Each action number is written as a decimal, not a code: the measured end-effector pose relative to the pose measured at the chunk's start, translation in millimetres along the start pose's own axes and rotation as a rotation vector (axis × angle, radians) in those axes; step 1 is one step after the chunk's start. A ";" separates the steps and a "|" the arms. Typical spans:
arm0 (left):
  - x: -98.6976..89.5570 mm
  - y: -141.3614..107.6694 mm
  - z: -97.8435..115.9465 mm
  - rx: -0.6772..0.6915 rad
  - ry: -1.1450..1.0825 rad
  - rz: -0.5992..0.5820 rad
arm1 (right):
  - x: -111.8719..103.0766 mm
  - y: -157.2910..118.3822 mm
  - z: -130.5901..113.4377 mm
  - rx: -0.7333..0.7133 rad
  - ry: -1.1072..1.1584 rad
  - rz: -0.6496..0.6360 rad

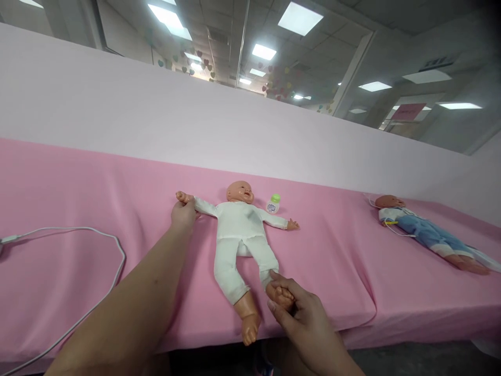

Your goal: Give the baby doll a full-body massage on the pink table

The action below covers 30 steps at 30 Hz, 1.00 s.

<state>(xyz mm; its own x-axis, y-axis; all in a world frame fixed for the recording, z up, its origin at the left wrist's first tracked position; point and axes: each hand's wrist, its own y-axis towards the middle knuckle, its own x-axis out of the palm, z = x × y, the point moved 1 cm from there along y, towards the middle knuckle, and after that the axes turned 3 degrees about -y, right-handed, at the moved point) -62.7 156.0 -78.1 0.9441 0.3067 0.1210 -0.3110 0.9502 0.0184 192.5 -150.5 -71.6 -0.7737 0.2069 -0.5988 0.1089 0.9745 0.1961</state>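
Note:
A baby doll (240,222) in a white cloth suit lies face up on a pink-covered surface (324,261), its arms spread and head toward the wall. My left hand (183,215) is closed around the doll's forearm at the left, near its small hand. At the lower right, my right hand (299,313) grips the doll's foot on that side, thumb below and fingers above. The doll's other foot rests free near the front edge. A small clear bottle (273,204) with a green cap stands beside the doll's head, touched by neither hand.
A second doll (426,232) in blue and white clothes lies at the far right, with thin tubing near it. On the left, a white cable (119,245) curves over the pink cloth. Behind rises a pale wall (156,115) below glass panes.

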 end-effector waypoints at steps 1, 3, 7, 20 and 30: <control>0.8 -2.9 1.1 0.044 0.010 -0.001 | -2.3 1.6 -1.6 -0.010 0.009 0.037; 4.4 -11.0 5.1 0.142 0.078 -0.008 | -7.9 6.5 -5.7 -0.020 0.032 0.110; 19.2 -35.3 16.4 0.448 0.312 -0.137 | -16.4 29.1 -16.7 -0.053 0.036 0.198; 44.8 -66.5 12.7 0.731 0.785 -0.549 | 14.1 117.7 -10.0 -0.052 -0.039 0.173; 19.1 -37.7 19.8 0.425 0.481 -0.186 | -14.1 76.7 -17.6 -0.082 0.015 0.217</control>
<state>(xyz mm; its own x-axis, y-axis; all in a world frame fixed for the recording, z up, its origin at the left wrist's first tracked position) -35.1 125.0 -56.8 0.8991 0.2241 -0.3760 -0.0616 0.9153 0.3981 200.8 -80.2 -34.4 -0.7472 0.4087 -0.5241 0.2229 0.8970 0.3817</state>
